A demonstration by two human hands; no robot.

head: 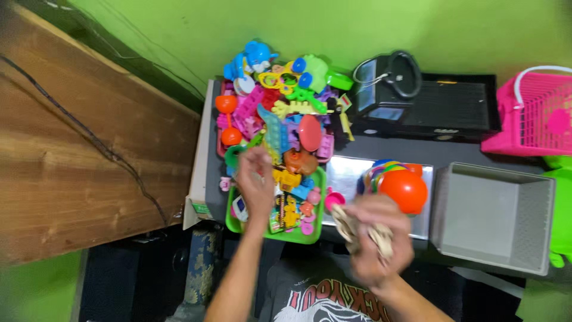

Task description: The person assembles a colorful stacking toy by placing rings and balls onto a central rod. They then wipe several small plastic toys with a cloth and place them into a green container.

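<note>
Now both my hands hover over the toy-strewn tabletop.

Stretched forward, my left hand reaches into the heap of plastic toys above the green tray; its fingers are blurred, so I cannot tell their spread. Close to my chest, my right hand has its fingers curled around a pale, crumpled thing. Just beyond sits an orange ball, with a grey bin to its right and a pink basket farther back.
</note>
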